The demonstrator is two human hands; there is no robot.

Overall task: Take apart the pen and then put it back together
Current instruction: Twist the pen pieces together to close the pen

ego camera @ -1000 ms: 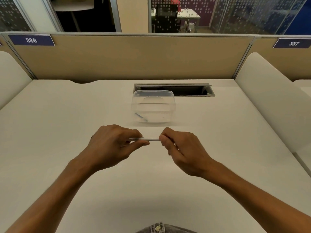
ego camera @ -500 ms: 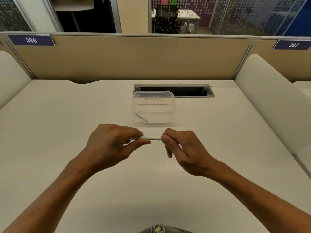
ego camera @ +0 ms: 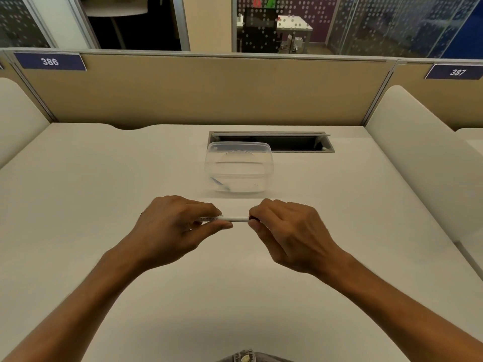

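Note:
A thin white pen (ego camera: 235,219) lies level between my two hands, a little above the white desk (ego camera: 104,178). My left hand (ego camera: 170,228) pinches its left part between thumb and fingers, hiding that end. My right hand (ego camera: 287,233) pinches the right end, where a small dark piece shows at the fingertips. Only a short white stretch of the barrel is visible between the hands.
A clear plastic container (ego camera: 239,169) stands just beyond my hands, with a small blue-tipped part lying inside at its left. Behind it is a cable slot (ego camera: 295,142) in the desk. A tan partition (ego camera: 209,95) closes the back; padded side panels (ego camera: 418,158) flank the desk.
My right hand has shifted slightly to the right, so a little more of the white barrel and a dark bit at its end show. The left hand keeps its grip.

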